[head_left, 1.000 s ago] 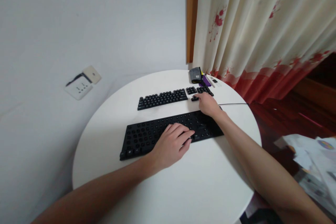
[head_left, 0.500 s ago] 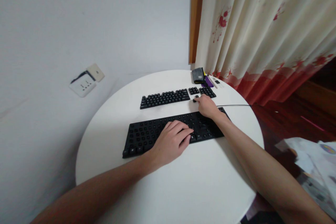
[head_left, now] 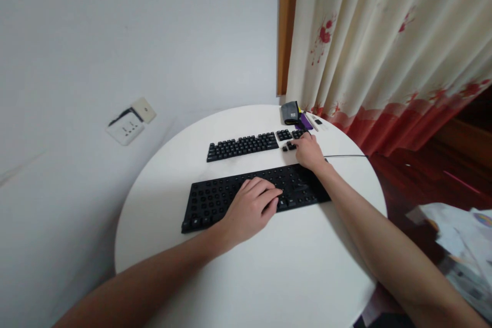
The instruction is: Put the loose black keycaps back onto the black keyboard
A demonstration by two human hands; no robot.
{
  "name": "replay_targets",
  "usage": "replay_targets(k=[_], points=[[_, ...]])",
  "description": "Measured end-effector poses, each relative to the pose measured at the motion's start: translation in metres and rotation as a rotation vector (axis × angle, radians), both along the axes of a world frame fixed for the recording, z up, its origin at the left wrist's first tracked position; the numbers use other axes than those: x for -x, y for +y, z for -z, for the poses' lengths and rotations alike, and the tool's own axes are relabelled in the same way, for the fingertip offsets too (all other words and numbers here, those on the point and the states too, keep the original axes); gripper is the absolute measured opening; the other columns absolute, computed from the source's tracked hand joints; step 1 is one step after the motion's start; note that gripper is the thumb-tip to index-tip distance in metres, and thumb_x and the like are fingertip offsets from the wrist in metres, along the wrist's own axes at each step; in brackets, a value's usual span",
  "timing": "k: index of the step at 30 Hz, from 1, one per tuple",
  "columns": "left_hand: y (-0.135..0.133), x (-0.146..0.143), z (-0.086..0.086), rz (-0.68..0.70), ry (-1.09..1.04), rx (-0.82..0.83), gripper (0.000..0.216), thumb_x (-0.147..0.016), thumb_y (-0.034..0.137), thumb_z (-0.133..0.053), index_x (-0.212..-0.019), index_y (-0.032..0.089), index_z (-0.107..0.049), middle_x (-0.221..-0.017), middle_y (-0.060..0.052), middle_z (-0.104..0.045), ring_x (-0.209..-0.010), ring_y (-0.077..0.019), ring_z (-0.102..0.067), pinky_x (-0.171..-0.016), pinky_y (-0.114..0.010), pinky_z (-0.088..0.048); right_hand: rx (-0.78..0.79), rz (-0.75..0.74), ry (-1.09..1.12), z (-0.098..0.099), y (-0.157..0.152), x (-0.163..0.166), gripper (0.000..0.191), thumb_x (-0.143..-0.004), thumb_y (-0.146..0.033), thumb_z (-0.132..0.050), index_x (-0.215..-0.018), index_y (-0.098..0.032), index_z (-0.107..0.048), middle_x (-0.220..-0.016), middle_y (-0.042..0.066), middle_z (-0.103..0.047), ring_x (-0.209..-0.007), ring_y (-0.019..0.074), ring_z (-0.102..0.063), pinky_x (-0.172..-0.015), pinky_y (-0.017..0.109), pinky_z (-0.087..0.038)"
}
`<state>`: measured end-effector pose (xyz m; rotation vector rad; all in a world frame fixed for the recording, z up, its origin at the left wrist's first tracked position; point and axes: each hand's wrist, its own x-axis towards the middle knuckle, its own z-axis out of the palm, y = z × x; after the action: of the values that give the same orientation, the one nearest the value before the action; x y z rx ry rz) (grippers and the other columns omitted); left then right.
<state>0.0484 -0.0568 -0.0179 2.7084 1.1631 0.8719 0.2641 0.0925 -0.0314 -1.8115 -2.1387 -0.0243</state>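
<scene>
My left hand (head_left: 255,202) lies on a black keyboard base (head_left: 207,200), fingers stretched out and lightly spread, holding nothing. A few keycaps are seated along the base's front row, while most of its key positions show bare switches. Beyond the base, loose black keycaps (head_left: 244,146) lie on the table in keyboard order. My right hand (head_left: 309,152) is at the small arrow-key cluster (head_left: 285,148), below the number-pad keycaps (head_left: 296,134). Its fingers are drawn together on a small keycap there, which they partly hide.
Everything lies on a round white table (head_left: 246,282) against a wall. A grey pouch (head_left: 290,113), a purple item (head_left: 305,121) and small white items (head_left: 316,122) sit at the far right. A thin cable (head_left: 346,156) crosses the right edge. Papers (head_left: 457,230) lie beyond it.
My right hand has shifted slightly right, and more of the arrow-key cluster shows beside its fingertips. My left hand stays in place on the keyboard base.
</scene>
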Motion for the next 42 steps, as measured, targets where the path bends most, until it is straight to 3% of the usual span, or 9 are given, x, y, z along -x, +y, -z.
replay_targets(k=[11, 18, 22, 26, 35, 42], points=[[0.018, 0.004, -0.014, -0.073, -0.089, -0.010, 0.018, -0.091, 0.017, -0.053, -0.098, 0.020, -0.070, -0.091, -0.005, -0.067, -0.087, -0.0186, -0.058, -0.084, -0.037, -0.047, 0.059, -0.066, 0.061, -0.008, -0.003, -0.002, 0.032, -0.090, -0.017, -0.049, -0.108, -0.021, -0.075, -0.112, 0.015, -0.058, -0.108, 0.0290, -0.047, -0.093, 0.035, -0.040], [0.097, -0.013, -0.037, -0.156, 0.037, -0.051, 0.015, -0.088, 0.027, -0.062, -0.097, 0.021, -0.072, -0.096, -0.004, -0.072, -0.091, -0.0210, -0.059, -0.089, -0.038, -0.045, 0.045, -0.065, 0.107, -0.011, -0.003, -0.007, 0.028, -0.088, -0.018, -0.057, -0.112, -0.020, -0.072, -0.114, 0.013, -0.060, -0.110, 0.0258, -0.049, -0.094, 0.031, -0.038], [0.144, -0.038, -0.031, -0.227, 0.242, 0.031, 0.017, -0.086, 0.030, -0.066, -0.099, 0.022, -0.074, -0.100, -0.006, -0.073, -0.097, -0.0234, -0.058, -0.090, -0.037, -0.043, 0.054, -0.083, 0.109, -0.012, -0.004, -0.007, 0.028, -0.085, -0.019, -0.061, -0.111, -0.019, -0.073, -0.112, 0.013, -0.061, -0.110, 0.0248, -0.050, -0.095, 0.031, -0.038], [0.168, -0.057, -0.018, -0.245, 0.292, 0.047, 0.018, -0.084, 0.032, -0.068, -0.096, 0.022, -0.077, -0.092, -0.009, -0.071, -0.095, -0.0248, -0.058, -0.088, -0.037, -0.044, 0.056, -0.097, 0.100, -0.013, -0.003, -0.007, 0.028, -0.084, -0.023, -0.065, -0.111, -0.022, -0.073, -0.113, 0.012, -0.061, -0.111, 0.0249, -0.051, -0.095, 0.030, -0.039], [0.174, -0.065, -0.007, -0.278, 0.321, 0.068, 0.017, -0.084, 0.026, -0.064, -0.091, 0.024, -0.079, -0.084, -0.011, -0.066, -0.096, -0.0265, -0.059, -0.090, -0.037, -0.044, 0.103, -0.112, 0.068, -0.016, -0.001, -0.002, 0.020, -0.085, -0.022, -0.062, -0.099, -0.019, -0.076, -0.107, 0.014, -0.068, -0.108, 0.0271, -0.055, -0.090, 0.034, -0.041], [0.157, -0.060, -0.019, -0.268, 0.256, 0.080, 0.012, -0.082, 0.026, -0.068, -0.085, 0.024, -0.079, -0.078, -0.007, -0.071, -0.088, -0.0247, -0.061, -0.084, -0.036, -0.046, 0.130, -0.115, 0.072, -0.015, -0.002, -0.003, 0.015, -0.082, -0.019, -0.065, -0.093, -0.017, -0.074, -0.103, 0.013, -0.070, -0.105, 0.0251, -0.059, -0.087, 0.031, -0.044]])
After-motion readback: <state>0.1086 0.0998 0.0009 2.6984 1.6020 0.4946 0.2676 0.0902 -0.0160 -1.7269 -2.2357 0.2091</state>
